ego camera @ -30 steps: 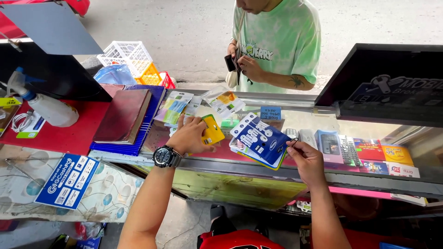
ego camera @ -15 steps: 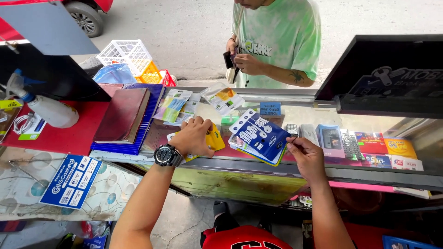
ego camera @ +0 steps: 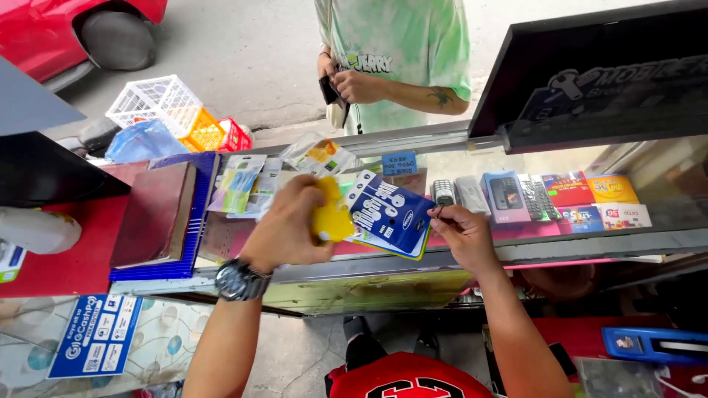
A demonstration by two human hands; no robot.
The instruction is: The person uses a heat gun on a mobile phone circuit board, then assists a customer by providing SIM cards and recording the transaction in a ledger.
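A street-side phone shop: glass counter displaying handsets and cards.

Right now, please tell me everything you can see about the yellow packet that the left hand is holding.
The yellow packet is small, flat and glossy, probably plastic, plain bright yellow on the side that shows. The left hand pinches its left edge, lifted just above the glass counter and roughly upright. Its right edge overlaps a fanned stack of blue and white cards; whether they touch is unclear. The fingers hide part of it.
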